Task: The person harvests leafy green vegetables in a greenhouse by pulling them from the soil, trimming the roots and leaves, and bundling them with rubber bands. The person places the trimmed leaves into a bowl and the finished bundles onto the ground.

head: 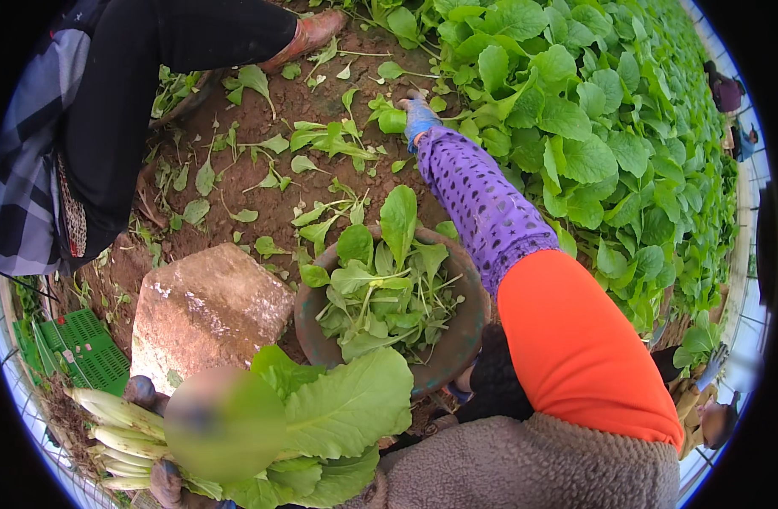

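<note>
My left hand (166, 480), in a dark, soiled glove, grips a bunch of leafy greens (347, 407) at the lower left; its pale stalks and soil-covered roots point left. A blurred patch hides part of the bunch and hand. My right hand (421, 118), in a blue glove below a purple patterned sleeve cover, reaches to the edge of the growing plants. Its fingers are curled against small green leaves (390, 119). Between my arms stands a round, worn basin (468, 305) holding loose leaves (389, 305).
A large stone block (204, 305) lies left of the basin, with a green plastic crate (87, 350) beyond it. Loose leaves litter the soil. Dense leafy plants (580, 121) fill the upper right. A person in black trousers (109, 121) is at upper left; other people are at the right rim.
</note>
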Motion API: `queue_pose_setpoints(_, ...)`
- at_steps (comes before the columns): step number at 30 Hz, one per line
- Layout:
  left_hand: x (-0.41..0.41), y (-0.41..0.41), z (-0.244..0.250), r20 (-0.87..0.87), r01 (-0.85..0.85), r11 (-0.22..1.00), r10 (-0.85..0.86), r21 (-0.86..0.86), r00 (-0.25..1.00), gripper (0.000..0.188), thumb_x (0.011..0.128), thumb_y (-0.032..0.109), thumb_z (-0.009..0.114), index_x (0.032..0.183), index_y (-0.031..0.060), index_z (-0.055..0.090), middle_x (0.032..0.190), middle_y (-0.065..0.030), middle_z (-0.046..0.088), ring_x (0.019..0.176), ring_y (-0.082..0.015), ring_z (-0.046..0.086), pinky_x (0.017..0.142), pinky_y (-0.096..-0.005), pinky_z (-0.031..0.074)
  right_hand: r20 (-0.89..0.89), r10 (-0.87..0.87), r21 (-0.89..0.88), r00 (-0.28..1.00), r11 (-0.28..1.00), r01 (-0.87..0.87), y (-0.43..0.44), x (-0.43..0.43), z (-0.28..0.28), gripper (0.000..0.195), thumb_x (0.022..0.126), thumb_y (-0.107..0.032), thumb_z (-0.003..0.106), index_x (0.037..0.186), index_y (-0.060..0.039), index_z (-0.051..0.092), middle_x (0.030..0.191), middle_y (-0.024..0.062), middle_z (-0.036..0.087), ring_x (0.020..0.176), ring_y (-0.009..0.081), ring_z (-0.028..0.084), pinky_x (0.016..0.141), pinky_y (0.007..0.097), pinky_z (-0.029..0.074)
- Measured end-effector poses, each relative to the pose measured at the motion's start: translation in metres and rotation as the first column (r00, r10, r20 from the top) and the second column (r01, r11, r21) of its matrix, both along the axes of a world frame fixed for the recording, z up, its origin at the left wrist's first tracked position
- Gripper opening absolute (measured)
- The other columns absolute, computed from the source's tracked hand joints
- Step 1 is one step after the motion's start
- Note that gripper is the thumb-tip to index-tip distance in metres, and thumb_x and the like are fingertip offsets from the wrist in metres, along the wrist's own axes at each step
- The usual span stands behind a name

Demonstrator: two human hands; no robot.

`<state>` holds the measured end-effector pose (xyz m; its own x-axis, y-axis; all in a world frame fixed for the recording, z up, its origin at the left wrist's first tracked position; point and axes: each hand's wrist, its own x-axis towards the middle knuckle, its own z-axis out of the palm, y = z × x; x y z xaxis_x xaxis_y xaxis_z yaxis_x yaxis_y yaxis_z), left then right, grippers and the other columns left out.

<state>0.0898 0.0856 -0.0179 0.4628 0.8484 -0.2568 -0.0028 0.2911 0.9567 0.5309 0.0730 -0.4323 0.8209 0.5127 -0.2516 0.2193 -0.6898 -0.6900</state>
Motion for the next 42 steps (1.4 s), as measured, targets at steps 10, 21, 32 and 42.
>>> queue_pose_setpoints(10, 0.004, -0.001, 0.0, -0.033, 0.016, 0.999, -0.015, 0.03, 0.999, 0.076, 0.072, 0.028, 0.064, 0.13, -0.0028, 0.026, 0.094, -0.0088, 0.048, 0.079, -0.0182, 0.048, 0.081, -0.0343, 0.04, 0.181, 0.206, 0.013, 0.962, 0.977, -0.212, -0.027, 0.011, -0.003, 0.033, 0.084, -0.02, 0.045, 0.111, -0.0049, 0.054, 0.091, 0.0131, 0.063, 0.085, 0.0261, 0.061, 0.071, 0.0332, 0.048)
queue_pose_setpoints(21, 0.003, -0.008, 0.004, -0.068, 0.016, 0.998, -0.012, 0.064, 0.998, 0.077, 0.071, 0.029, 0.063, 0.13, -0.0025, 0.025, 0.096, -0.0097, 0.047, 0.081, -0.0189, 0.048, 0.082, -0.0352, 0.039, 0.018, 0.496, -0.182, 0.868, 0.855, -0.485, 0.021, -0.11, 0.035, 0.036, 0.075, -0.009, 0.049, 0.111, -0.0057, 0.053, 0.115, 0.0199, 0.049, 0.101, 0.0343, 0.053, 0.084, 0.0401, 0.044)
queue_pose_setpoints(32, -0.002, 0.002, -0.003, -0.075, 0.026, 0.999, -0.023, 0.03, 0.997, 0.078, 0.071, 0.03, 0.062, 0.131, -0.0022, 0.024, 0.097, -0.0107, 0.046, 0.083, -0.0197, 0.047, 0.083, -0.0361, 0.038, 0.181, 0.407, -0.053, 0.895, 0.913, -0.405, 0.054, -0.086, 0.024, 0.04, 0.079, -0.015, 0.051, 0.118, -0.0087, 0.045, 0.106, 0.0173, 0.058, 0.099, 0.0326, 0.055, 0.085, 0.0394, 0.043)
queue_pose_setpoints(42, -0.001, 0.0, 0.001, -0.09, 0.041, 0.999, -0.038, 0.034, 0.995, 0.078, 0.071, 0.031, 0.061, 0.131, -0.0019, 0.024, 0.099, -0.0116, 0.046, 0.085, -0.0203, 0.047, 0.085, -0.0369, 0.037, -0.149, 0.288, 0.046, 0.946, 0.958, -0.285, 0.052, -0.077, 0.021, 0.033, 0.083, -0.007, 0.044, 0.115, -0.002, 0.049, 0.102, 0.0164, 0.06, 0.082, 0.0265, 0.062, 0.069, 0.0346, 0.05)
